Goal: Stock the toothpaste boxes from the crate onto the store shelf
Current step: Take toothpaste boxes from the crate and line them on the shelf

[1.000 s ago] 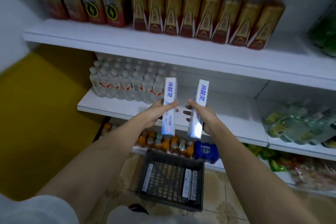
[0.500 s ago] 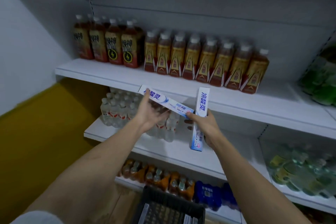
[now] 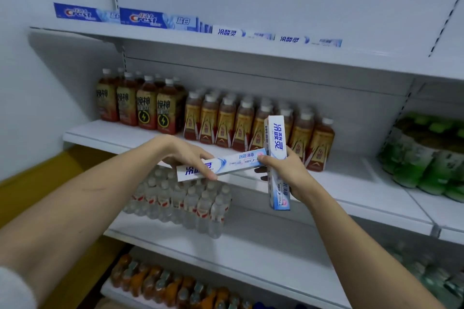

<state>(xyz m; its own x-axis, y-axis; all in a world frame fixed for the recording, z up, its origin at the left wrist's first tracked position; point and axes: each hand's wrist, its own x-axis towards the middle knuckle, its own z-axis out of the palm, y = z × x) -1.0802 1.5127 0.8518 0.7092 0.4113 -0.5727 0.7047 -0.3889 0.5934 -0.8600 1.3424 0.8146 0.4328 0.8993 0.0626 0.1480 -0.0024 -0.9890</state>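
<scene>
Two hands, left and right, each clasping one toothpaste box (left's box level, right's box upright).

Light: even, cool, from above.
Shadows: soft under top shelf.
Focus: green bottles at right edge blurred.
Distortion: shelf lines bow toward corners.

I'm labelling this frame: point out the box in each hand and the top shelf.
Left hand's box (image 3: pixel 226 164), head view, middle of its front face.
Right hand's box (image 3: pixel 277 138), head view, upper printed face.
Top shelf (image 3: pixel 251 51), head view, front lip.
</scene>
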